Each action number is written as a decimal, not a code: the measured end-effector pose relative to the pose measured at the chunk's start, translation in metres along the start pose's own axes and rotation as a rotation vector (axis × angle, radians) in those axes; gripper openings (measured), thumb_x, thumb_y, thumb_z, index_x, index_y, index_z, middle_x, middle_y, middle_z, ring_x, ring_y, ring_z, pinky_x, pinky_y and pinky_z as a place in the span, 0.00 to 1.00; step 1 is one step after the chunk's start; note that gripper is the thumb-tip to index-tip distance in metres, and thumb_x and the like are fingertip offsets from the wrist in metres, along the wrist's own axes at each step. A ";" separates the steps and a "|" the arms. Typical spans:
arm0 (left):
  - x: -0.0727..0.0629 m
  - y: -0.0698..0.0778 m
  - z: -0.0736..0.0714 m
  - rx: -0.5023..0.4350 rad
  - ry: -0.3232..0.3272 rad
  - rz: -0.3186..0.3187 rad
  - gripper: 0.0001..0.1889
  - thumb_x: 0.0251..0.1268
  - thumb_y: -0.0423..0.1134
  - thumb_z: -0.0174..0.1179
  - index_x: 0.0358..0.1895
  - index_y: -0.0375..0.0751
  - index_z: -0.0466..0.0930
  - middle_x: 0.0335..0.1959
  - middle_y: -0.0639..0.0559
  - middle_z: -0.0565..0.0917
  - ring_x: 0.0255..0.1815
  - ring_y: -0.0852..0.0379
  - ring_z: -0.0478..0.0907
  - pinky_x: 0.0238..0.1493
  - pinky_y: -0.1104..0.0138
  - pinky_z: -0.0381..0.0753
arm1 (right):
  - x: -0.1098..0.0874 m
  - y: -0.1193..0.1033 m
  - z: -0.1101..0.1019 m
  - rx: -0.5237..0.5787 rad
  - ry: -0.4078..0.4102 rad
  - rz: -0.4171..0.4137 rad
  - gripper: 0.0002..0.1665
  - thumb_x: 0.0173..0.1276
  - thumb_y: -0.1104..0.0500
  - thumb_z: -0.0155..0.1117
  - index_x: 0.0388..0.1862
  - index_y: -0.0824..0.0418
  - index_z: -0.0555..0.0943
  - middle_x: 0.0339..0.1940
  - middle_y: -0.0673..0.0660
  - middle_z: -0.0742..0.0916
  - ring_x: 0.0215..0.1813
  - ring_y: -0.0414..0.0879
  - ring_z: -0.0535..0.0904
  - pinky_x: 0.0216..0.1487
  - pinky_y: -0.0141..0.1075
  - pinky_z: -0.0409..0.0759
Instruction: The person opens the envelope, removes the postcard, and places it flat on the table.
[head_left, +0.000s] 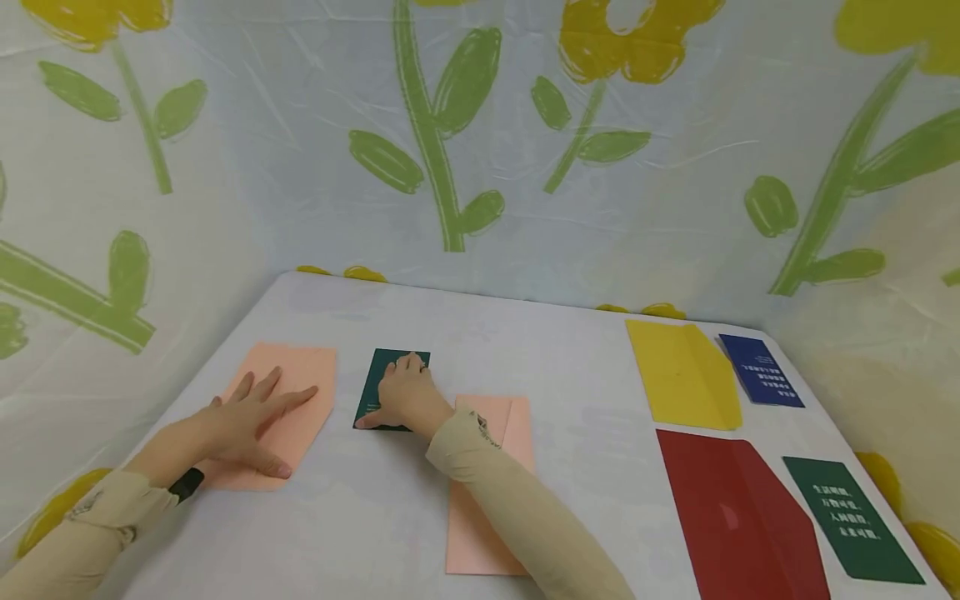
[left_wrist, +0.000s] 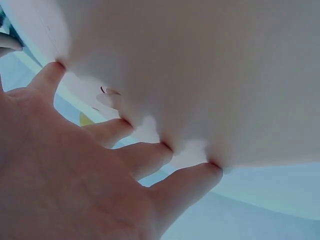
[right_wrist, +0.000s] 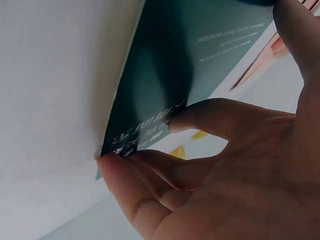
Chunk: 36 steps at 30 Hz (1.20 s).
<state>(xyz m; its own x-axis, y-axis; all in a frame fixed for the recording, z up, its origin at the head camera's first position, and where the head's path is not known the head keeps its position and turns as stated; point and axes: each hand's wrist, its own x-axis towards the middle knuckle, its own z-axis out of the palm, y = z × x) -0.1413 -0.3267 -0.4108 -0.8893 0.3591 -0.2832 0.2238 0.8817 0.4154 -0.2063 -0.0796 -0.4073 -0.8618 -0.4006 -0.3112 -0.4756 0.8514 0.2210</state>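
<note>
My left hand (head_left: 243,421) rests with spread fingers on a pink envelope (head_left: 309,367) at the left of the table. In the left wrist view, the fingertips of the left hand (left_wrist: 95,170) press onto its pale surface. Right of that envelope, my right hand (head_left: 408,396) spans a dark green card (head_left: 369,385) with pale print. Its thumb is at the near left corner and the fingers are toward the far edge. The right wrist view shows the right hand (right_wrist: 235,160) gripping the card (right_wrist: 155,55) by opposite edges, one finger bent onto its face.
A second pink envelope (head_left: 468,533) lies partly under the right forearm. Farther right are a yellow envelope (head_left: 675,375), a blue card (head_left: 761,371), a red envelope (head_left: 727,500) and another green card (head_left: 851,521). Flower-printed cloth (head_left: 300,167) hangs around the white table (head_left: 360,525).
</note>
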 end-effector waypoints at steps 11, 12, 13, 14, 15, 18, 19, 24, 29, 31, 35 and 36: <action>-0.029 -0.006 0.014 -0.017 0.012 0.017 0.60 0.33 0.67 0.76 0.77 0.59 0.57 0.77 0.25 0.39 0.71 0.16 0.30 0.49 0.18 0.34 | -0.038 -0.043 0.005 -0.067 0.014 -0.064 0.63 0.56 0.14 0.42 0.79 0.54 0.60 0.77 0.59 0.64 0.78 0.53 0.56 0.68 0.39 0.69; -0.032 -0.007 0.015 -0.030 0.009 0.018 0.60 0.33 0.67 0.76 0.77 0.59 0.57 0.77 0.26 0.39 0.72 0.16 0.29 0.49 0.18 0.34 | -0.042 -0.047 0.007 -0.081 0.018 -0.072 0.63 0.56 0.14 0.41 0.78 0.54 0.61 0.77 0.59 0.65 0.77 0.53 0.57 0.67 0.38 0.70; -0.035 -0.008 0.016 -0.039 0.010 0.022 0.61 0.32 0.67 0.76 0.77 0.60 0.58 0.77 0.26 0.39 0.72 0.17 0.29 0.49 0.18 0.34 | -0.045 -0.050 0.008 -0.091 0.017 -0.077 0.62 0.57 0.14 0.40 0.78 0.54 0.61 0.77 0.58 0.65 0.77 0.54 0.58 0.66 0.38 0.70; -0.038 -0.008 0.017 -0.042 0.009 0.025 0.61 0.30 0.67 0.76 0.77 0.61 0.58 0.77 0.27 0.39 0.73 0.18 0.29 0.49 0.18 0.34 | -0.049 -0.054 0.009 -0.098 0.017 -0.081 0.62 0.57 0.14 0.39 0.78 0.54 0.61 0.77 0.58 0.65 0.77 0.54 0.58 0.66 0.38 0.70; -0.042 -0.009 0.018 -0.056 0.007 0.031 0.62 0.29 0.66 0.77 0.77 0.61 0.58 0.78 0.28 0.39 0.73 0.19 0.28 0.49 0.19 0.33 | -0.053 -0.057 0.009 -0.103 0.015 -0.083 0.62 0.57 0.14 0.38 0.78 0.54 0.61 0.77 0.58 0.65 0.77 0.55 0.58 0.65 0.37 0.71; -0.051 -0.013 0.022 -0.069 0.023 0.043 0.62 0.26 0.65 0.78 0.76 0.63 0.59 0.78 0.29 0.39 0.74 0.20 0.28 0.51 0.19 0.33 | -0.065 -0.067 0.010 -0.116 0.017 -0.086 0.62 0.56 0.13 0.36 0.78 0.53 0.62 0.77 0.57 0.65 0.76 0.55 0.60 0.64 0.37 0.72; -0.054 -0.014 0.023 -0.069 0.033 0.047 0.62 0.25 0.65 0.78 0.76 0.63 0.59 0.78 0.29 0.40 0.74 0.21 0.28 0.51 0.19 0.34 | -0.068 -0.070 0.011 -0.121 0.019 -0.085 0.62 0.55 0.13 0.36 0.78 0.52 0.62 0.77 0.57 0.65 0.76 0.55 0.61 0.64 0.37 0.73; -0.072 -0.023 0.033 -0.020 0.102 0.074 0.61 0.30 0.63 0.78 0.77 0.66 0.57 0.78 0.30 0.43 0.74 0.21 0.30 0.49 0.20 0.42 | -0.084 -0.088 0.016 -0.181 0.030 -0.083 0.63 0.53 0.12 0.32 0.77 0.50 0.63 0.76 0.56 0.67 0.76 0.54 0.60 0.62 0.35 0.74; -0.084 -0.029 0.038 -0.009 0.129 0.076 0.61 0.28 0.67 0.76 0.77 0.65 0.58 0.79 0.32 0.42 0.74 0.21 0.30 0.46 0.20 0.45 | -0.094 -0.105 0.019 -0.194 -0.022 -0.032 0.65 0.48 0.09 0.31 0.78 0.44 0.60 0.77 0.53 0.65 0.77 0.52 0.58 0.63 0.35 0.71; -0.086 -0.031 0.038 -0.019 0.128 0.080 0.61 0.28 0.66 0.76 0.77 0.65 0.58 0.79 0.31 0.41 0.74 0.20 0.29 0.45 0.20 0.44 | -0.097 -0.110 0.019 -0.196 -0.032 -0.016 0.66 0.46 0.08 0.31 0.78 0.42 0.60 0.76 0.52 0.65 0.76 0.51 0.59 0.62 0.34 0.72; -0.088 -0.030 0.038 -0.036 0.134 0.089 0.61 0.30 0.62 0.78 0.77 0.65 0.56 0.78 0.28 0.41 0.73 0.19 0.28 0.44 0.19 0.43 | -0.099 -0.116 0.018 -0.203 -0.024 -0.007 0.66 0.45 0.07 0.31 0.77 0.42 0.61 0.75 0.52 0.67 0.75 0.50 0.61 0.60 0.34 0.73; -0.088 -0.029 0.039 -0.038 0.136 0.090 0.61 0.30 0.61 0.79 0.77 0.66 0.56 0.78 0.28 0.41 0.73 0.19 0.28 0.44 0.19 0.43 | -0.099 -0.116 0.017 -0.209 -0.020 -0.004 0.66 0.45 0.07 0.31 0.77 0.41 0.61 0.75 0.52 0.67 0.74 0.50 0.61 0.59 0.34 0.73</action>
<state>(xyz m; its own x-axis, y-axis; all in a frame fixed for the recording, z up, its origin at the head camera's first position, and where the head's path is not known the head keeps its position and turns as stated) -0.0538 -0.3725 -0.4312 -0.9126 0.3893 -0.1252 0.2921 0.8349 0.4665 -0.0625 -0.1330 -0.4182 -0.8569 -0.3956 -0.3305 -0.5074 0.7602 0.4058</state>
